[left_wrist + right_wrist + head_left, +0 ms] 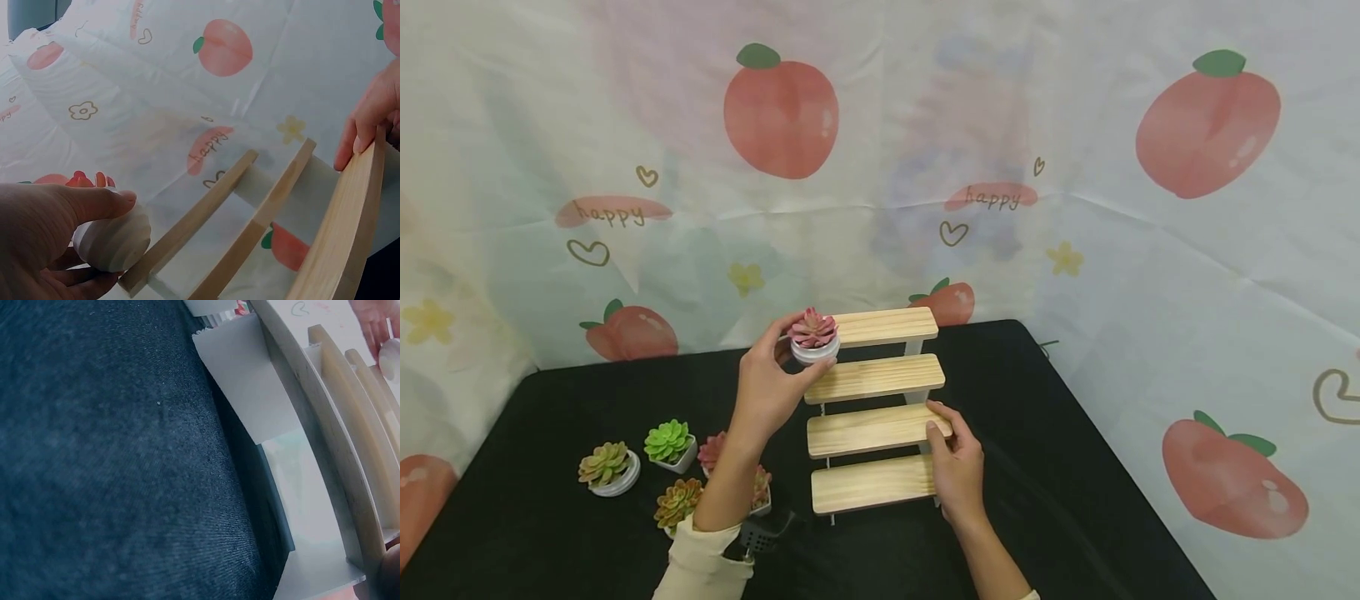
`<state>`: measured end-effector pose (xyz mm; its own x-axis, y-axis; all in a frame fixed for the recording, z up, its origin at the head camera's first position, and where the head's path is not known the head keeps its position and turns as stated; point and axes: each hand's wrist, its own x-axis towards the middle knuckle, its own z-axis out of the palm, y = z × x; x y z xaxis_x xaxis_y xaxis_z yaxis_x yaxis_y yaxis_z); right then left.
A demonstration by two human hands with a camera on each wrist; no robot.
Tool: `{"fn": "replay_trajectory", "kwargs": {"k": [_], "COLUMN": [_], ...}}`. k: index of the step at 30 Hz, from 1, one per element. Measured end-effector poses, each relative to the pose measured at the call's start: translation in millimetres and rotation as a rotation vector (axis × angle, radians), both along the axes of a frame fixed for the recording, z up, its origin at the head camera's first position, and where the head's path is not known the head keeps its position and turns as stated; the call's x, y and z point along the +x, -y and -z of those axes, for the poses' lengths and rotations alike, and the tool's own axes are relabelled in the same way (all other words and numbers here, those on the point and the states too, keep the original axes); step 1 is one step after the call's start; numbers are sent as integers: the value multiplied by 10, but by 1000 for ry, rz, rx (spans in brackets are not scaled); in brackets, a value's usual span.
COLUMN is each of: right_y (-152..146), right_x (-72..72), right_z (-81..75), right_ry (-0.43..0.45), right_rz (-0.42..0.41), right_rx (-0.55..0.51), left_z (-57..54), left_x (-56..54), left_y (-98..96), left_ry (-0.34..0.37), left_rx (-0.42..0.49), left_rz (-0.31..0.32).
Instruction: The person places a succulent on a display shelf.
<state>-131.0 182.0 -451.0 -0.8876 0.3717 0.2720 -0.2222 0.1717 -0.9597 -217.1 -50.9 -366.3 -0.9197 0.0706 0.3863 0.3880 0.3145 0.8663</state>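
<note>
My left hand point(766, 385) pinches a pink potted succulent point(814, 332) by its round white pot, thumb on one side and fingers on the other. It is held at the left end of the top plank of a wooden tiered plant stand point(874, 379). In the left wrist view the ribbed white pot point(115, 240) is right at that plank's end, and the plant is mostly hidden by the thumb. Lower down, my right hand point(958, 467) grips the right end of the second plank from the bottom, thumb on top. White side supports show under the planks in the right wrist view.
Left of the stand, on the black tablecloth point(557, 417), are several more potted succulents, including a bright green one point(667, 440) and a yellow-green one point(604, 464). My left forearm partly covers some. A fruit-print curtain point(880, 125) hangs behind the table.
</note>
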Motion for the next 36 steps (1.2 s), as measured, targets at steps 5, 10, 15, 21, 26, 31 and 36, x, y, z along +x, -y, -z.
{"fn": "replay_trajectory", "kwargs": {"k": [5, 10, 15, 21, 26, 31, 36], "right_y": [-3, 0, 5, -3, 0, -4, 2], "right_x": [-10, -11, -8, -11, -13, -8, 5], "right_z": [19, 33, 33, 22, 9, -5, 0], "right_ry": [-4, -15, -17, -11, -6, 2, 19], "right_rz": [-2, -5, -1, 2, 7, 15, 12], "right_rx": [-4, -2, -5, -2, 4, 11, 13], "left_z": [2, -8, -5, 8, 7, 14, 17], "left_x": [-16, -22, -45, -84, -127, -187, -206], "left_y": [-20, -31, -47, -77, -91, -101, -78], "left_ry": [-4, -1, -8, -34, -64, -88, -92], "left_rx": [0, -5, -12, -10, -22, -44, -59], "left_rz": [5, 3, 4, 11, 20, 28, 45]}}
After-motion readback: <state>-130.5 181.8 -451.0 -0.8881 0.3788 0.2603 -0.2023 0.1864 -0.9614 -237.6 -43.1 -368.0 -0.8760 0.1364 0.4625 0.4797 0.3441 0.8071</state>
